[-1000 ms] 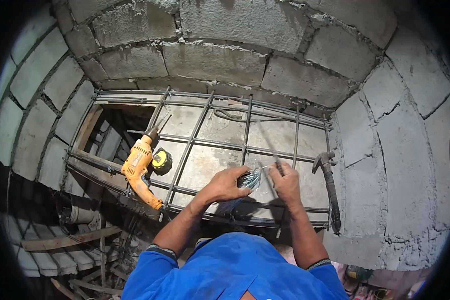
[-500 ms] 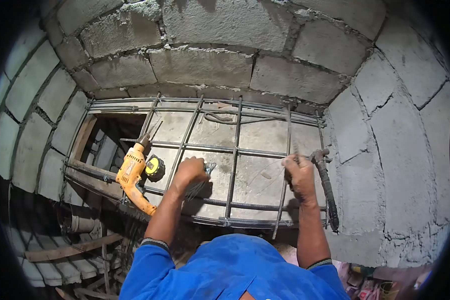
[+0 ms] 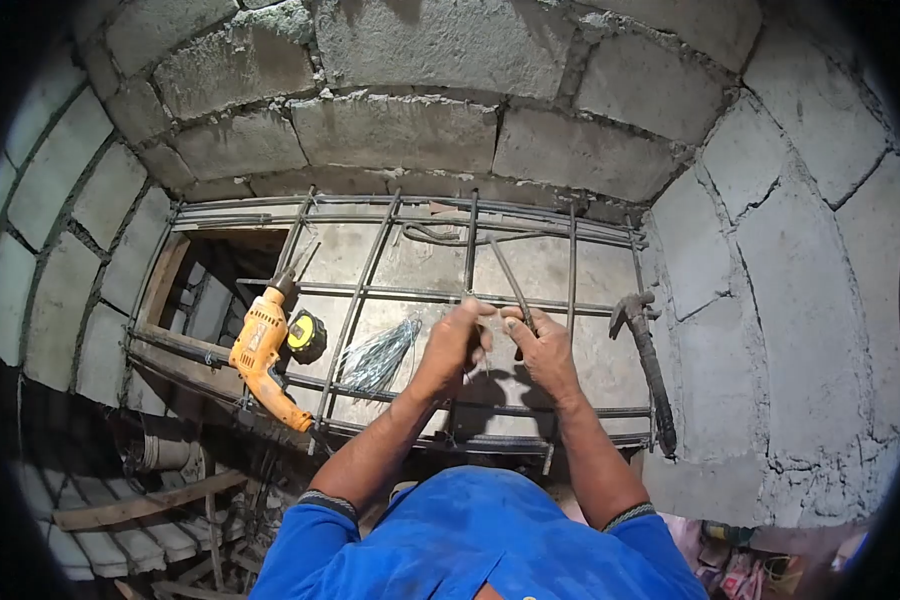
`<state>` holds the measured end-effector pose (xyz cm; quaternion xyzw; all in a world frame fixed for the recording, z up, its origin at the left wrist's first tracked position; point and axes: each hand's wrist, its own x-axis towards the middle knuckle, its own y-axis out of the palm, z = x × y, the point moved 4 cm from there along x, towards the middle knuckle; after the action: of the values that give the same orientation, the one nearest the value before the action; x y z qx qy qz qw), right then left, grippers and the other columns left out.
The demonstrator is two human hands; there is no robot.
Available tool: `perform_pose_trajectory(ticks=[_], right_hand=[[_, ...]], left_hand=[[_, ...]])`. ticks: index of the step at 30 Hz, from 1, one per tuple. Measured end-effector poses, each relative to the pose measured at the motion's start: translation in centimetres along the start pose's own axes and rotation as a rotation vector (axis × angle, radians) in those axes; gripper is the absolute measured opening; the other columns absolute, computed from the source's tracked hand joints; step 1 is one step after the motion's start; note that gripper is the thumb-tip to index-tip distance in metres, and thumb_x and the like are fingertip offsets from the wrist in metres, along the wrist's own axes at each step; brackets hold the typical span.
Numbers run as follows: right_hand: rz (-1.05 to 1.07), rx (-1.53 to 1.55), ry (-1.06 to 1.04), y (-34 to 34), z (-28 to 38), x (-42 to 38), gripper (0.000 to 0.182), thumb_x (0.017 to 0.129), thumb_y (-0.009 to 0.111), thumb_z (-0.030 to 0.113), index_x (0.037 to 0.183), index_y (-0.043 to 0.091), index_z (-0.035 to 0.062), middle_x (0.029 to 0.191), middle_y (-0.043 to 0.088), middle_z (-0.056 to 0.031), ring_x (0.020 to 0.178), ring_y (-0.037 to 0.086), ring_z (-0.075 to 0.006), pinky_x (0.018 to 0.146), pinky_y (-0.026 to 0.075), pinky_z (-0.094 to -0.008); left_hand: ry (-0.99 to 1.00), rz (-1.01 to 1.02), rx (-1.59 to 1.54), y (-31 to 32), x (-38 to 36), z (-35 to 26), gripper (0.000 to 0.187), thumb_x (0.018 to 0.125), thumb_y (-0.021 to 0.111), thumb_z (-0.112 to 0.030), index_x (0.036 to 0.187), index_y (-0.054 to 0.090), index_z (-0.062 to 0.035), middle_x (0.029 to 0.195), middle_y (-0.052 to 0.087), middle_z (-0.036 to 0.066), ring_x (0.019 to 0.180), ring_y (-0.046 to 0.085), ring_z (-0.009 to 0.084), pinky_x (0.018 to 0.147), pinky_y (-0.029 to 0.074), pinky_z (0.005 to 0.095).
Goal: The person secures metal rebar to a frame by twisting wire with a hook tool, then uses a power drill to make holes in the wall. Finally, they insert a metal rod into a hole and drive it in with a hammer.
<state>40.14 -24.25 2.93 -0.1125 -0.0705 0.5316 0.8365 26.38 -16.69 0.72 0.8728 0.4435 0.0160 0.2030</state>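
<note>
My left hand point(image 3: 457, 345) is closed over the middle of the rebar grid point(image 3: 410, 293), its fingertips pinched; what they hold is too small to make out clearly. Close beside it, my right hand point(image 3: 543, 350) grips a thin metal rod point(image 3: 508, 272) that points up and to the left. A bundle of thin tie wire point(image 3: 380, 358) lies on the panel left of my left hand. Farther left are a yellow drill point(image 3: 262, 345) and a tape measure point(image 3: 307, 336). To the right of my right hand, a hammer point(image 3: 647, 370) rests across the grid's right end.
Block walls point(image 3: 400, 137) enclose the grid at the back and both sides. An opening with a wooden frame point(image 3: 166, 280) is at the left of the panel. A wooden plank point(image 3: 150, 500) and a grey bucket point(image 3: 165, 453) show lower left. A bent bar point(image 3: 435, 237) lies near the back.
My left hand has left the wire bundle and moved right to the grid's middle. My right hand has moved left from beside the hammer, bringing the rod, and both hands are now close together.
</note>
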Motion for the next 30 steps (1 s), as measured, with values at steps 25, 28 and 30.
perform_pose_trajectory(ticks=[25, 28, 30], right_hand=[[0.179, 0.517, 0.287, 3.2, -4.4, -4.5, 0.027, 0.097, 0.065, 0.031, 0.095, 0.060, 0.0040, 0.069, 0.051, 0.0039, 0.055, 0.045, -0.0047, 0.049, 0.038, -0.0224], [0.180, 0.590, 0.288, 3.2, -3.8, -4.6, 0.027, 0.097, 0.066, 0.029, 0.095, 0.057, 0.0039, 0.067, 0.049, 0.0035, 0.053, 0.045, -0.0051, 0.047, 0.037, -0.0221], [0.177, 0.564, 0.283, 3.2, -3.9, -4.6, 0.026, 0.096, 0.066, 0.028, 0.094, 0.057, 0.0037, 0.067, 0.049, 0.0036, 0.053, 0.045, -0.0049, 0.046, 0.037, -0.0221]], left_hand=[[0.037, 0.141, -0.160, -2.8, -1.6, 0.2, 0.036, 0.100, 0.059, -0.023, 0.122, 0.056, 0.0052, 0.107, 0.067, 0.016, 0.094, 0.067, 0.0186, 0.084, 0.056, 0.0318], [0.039, 0.142, -0.182, -2.8, -2.0, -0.6, 0.033, 0.099, 0.060, -0.022, 0.119, 0.058, 0.0044, 0.105, 0.069, 0.016, 0.091, 0.068, 0.0191, 0.082, 0.057, 0.0321], [0.028, 0.132, -0.171, -3.0, -2.0, -0.7, 0.031, 0.098, 0.061, -0.022, 0.116, 0.060, 0.0037, 0.102, 0.070, 0.016, 0.089, 0.069, 0.0192, 0.081, 0.057, 0.0319]])
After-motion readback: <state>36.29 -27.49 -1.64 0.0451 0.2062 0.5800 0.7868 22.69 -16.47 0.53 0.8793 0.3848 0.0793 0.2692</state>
